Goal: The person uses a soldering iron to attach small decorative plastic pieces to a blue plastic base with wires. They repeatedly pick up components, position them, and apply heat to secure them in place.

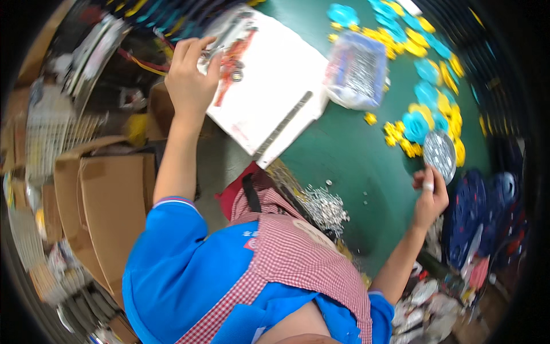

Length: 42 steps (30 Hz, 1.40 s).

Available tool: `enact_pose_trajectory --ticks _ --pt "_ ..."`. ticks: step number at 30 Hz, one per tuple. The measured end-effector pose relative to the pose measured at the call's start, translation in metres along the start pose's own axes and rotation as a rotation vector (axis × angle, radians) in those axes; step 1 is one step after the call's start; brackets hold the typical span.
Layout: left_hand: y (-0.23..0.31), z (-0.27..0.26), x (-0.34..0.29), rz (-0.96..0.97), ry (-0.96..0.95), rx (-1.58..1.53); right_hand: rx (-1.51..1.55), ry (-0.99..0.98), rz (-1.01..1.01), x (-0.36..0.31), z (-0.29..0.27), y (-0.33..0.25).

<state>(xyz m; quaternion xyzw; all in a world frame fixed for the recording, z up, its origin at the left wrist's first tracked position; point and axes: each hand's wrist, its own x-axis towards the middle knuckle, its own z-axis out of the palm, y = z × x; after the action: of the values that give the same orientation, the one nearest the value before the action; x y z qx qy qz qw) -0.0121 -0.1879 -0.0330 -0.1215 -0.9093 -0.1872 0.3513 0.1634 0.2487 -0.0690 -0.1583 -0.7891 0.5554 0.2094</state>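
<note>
silvery oval piece (440, 152), held, white printed board (283, 69)

The left arm (176, 163) extends far forward, with the wrist (188, 114) nearly straight. The left hand (189, 80) shows its back; its fingers (182, 51) are bent, the thumb (214, 66) lying slightly apart from the index finger. The right arm (401, 261) slants forward and outward, reaching less far. The right hand (429, 203), well apart from the left, is bent in a grip.

Table (355, 152): tub (360, 69) on top; board (286, 74) left, plastic pieces (416, 126) right; small parts (326, 209) at near edge. Cartons (117, 206) left of table.
</note>
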Motion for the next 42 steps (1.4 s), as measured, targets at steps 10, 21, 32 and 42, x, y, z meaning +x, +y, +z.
enact_pose_trajectory --ticks 10,21,32,42 --pt "0.12 0.065 0.037 0.284 -0.391 -0.273 -0.957 -0.078 -0.382 0.107 0.009 0.036" --pt "0.248 0.213 -0.01 0.197 -0.6 -0.816 -0.487 0.099 -0.089 0.126 0.04 0.026" --pt "0.149 0.099 -0.077 0.811 -0.497 -0.505 -0.272 -0.194 0.497 -0.093 -0.042 0.028" --pt "0.152 0.077 -0.09 0.603 -0.818 -0.659 -1.387 0.464 0.0 -0.03 -0.103 0.034"
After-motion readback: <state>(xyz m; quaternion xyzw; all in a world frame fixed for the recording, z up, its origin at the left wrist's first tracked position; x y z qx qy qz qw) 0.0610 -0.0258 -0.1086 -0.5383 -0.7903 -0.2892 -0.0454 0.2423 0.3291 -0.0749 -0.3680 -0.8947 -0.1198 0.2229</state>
